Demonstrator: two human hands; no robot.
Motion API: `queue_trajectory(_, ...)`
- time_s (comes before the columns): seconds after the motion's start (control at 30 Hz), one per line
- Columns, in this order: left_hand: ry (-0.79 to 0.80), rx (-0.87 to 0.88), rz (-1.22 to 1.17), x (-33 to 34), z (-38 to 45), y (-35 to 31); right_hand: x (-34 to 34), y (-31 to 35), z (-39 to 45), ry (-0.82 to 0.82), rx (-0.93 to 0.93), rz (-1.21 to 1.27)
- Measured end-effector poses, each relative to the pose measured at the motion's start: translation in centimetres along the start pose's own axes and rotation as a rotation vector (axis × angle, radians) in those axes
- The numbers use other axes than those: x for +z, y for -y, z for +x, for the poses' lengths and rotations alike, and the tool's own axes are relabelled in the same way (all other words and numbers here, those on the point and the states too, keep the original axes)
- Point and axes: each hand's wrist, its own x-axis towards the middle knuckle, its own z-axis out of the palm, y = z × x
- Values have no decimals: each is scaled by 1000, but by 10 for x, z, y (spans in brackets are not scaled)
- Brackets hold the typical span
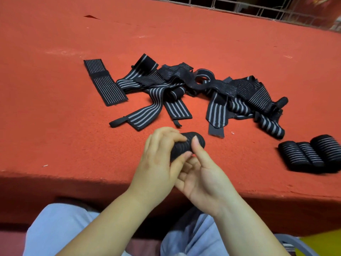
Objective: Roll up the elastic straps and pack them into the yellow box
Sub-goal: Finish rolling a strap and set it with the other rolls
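Red table with straps

Loose straps heaped mid-table; three rolls touching side by side at right.

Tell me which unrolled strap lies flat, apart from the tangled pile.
The flat strap at the far left of the pile: it lies straight and fully spread on the red surface, while the others overlap and twist together.

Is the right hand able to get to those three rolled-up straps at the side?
Probably yes. The three finished rolls lie in the open on that side, nothing between, but the right hand grips the roll and must let go first.
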Motion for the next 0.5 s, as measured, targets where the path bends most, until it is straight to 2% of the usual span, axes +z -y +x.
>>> queue_trajectory(0.07,73,17,42,1,-5,3,-5,0,2,-3,-57,-8)
queue_trajectory(0.13,103,-24,-15,1,-6,3,-11,2,4,-13,-107,-101)
queue_trajectory(0.27,51,-226,-271,1,9,0,-24,16,4,-67,-183,-381)
queue_trajectory(0.37,38,-415,-403,8,29,-5,-28,39,0,-120,-268,-453)
queue_trajectory(0.5,90,-530,-463,27,65,-19,-28,81,-2,-243,-351,-679)
